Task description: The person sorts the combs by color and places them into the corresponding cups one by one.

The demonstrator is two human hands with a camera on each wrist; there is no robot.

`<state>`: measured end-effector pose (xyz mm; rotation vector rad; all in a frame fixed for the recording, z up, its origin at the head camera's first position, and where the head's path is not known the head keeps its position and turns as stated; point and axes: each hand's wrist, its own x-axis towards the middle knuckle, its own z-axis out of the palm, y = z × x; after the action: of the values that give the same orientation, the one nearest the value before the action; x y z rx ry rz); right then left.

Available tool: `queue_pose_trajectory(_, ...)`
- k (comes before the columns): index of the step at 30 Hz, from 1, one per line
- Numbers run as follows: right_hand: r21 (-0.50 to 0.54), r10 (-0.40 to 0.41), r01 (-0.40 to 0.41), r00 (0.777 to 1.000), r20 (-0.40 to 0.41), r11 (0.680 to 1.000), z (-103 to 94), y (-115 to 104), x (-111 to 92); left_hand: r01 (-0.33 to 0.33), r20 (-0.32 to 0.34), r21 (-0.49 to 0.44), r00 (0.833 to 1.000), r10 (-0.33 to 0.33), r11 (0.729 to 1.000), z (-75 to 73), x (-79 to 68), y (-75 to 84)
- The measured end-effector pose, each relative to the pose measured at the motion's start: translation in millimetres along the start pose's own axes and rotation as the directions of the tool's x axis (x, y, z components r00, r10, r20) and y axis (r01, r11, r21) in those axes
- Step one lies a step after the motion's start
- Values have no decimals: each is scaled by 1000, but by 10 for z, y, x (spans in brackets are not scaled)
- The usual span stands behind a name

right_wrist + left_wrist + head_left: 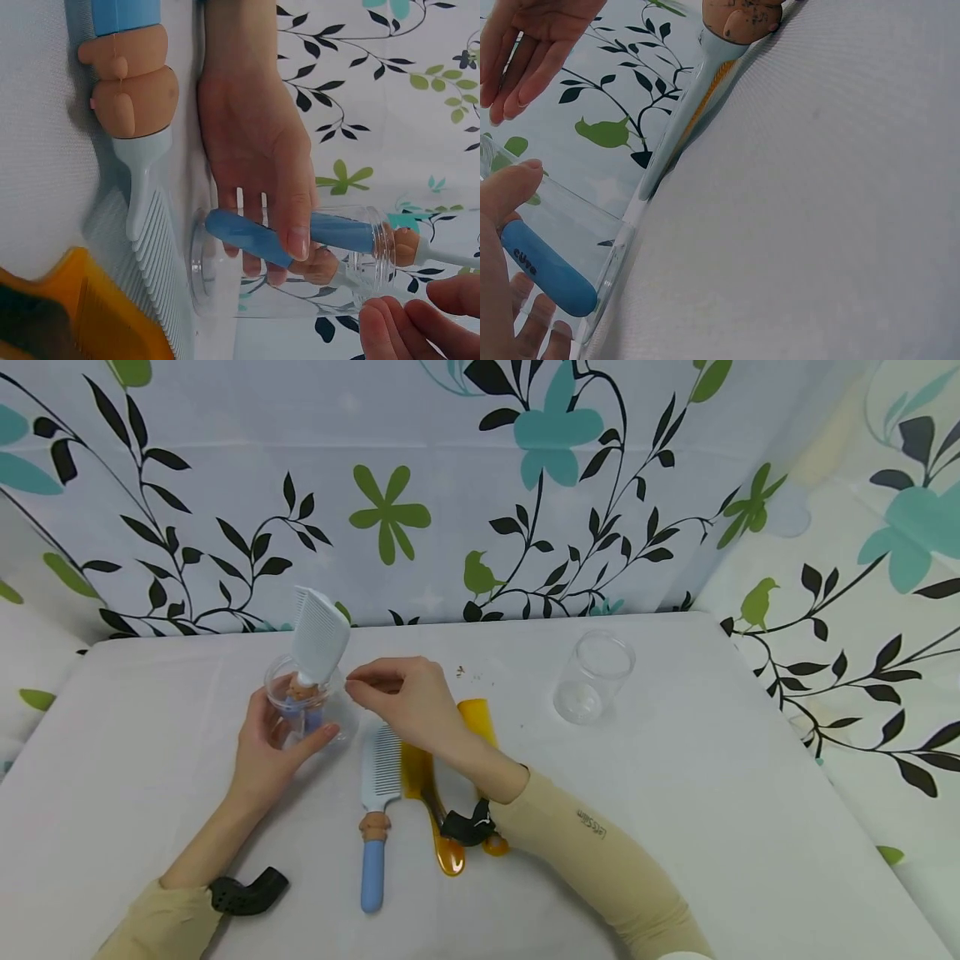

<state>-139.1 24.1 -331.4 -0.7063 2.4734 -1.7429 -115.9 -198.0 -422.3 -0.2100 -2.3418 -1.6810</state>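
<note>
My left hand [270, 735] grips a clear jar [259, 306], which stands upright on the table. Two combs lean inside it; their blue handles [251, 238] show through the wall, and pale blue toothed heads [320, 635] stick out above the rim. Just right of the rim is my right hand [408, 697], its fingers loosely bent with nothing between them. Under my right forearm lie a pale blue comb [381, 777] with a brown bear figure [135, 101] at its neck, and an amber comb [417, 772]. A second amber piece [477, 718] is partly hidden by that arm.
Another clear jar [592, 681] stands at the back right of the white table [675, 827]. Small brown crumbs [461, 671] lie near the back edge. Patterned cloth [420, 427] with leaves and flowers hangs behind and at the sides.
</note>
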Motion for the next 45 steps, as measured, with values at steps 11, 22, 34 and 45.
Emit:
queue_pose_trajectory(11, -61, 42, -39, 998, 38, 997, -73, 95, -59, -11, 3, 11, 1000, 11, 1000, 17, 13, -26)
queue_pose_trajectory(22, -136, 76, -60, 990, 116, 989, -111, 203, -132, -17, 0, 15, 1000, 17, 1000, 16, 8, -7)
queue_pose_trajectory(34, -142, 112, -90, 981, 158, 986, -182, 279, -194, -18, 5, 18, 1000, 18, 1000, -1, 8, -58)
queue_pose_trajectory(45, -176, 162, -128, 968, 194, 976, -166, 330, -212, -23, 7, 14, 1000, 23, 1000, 4, 19, -36)
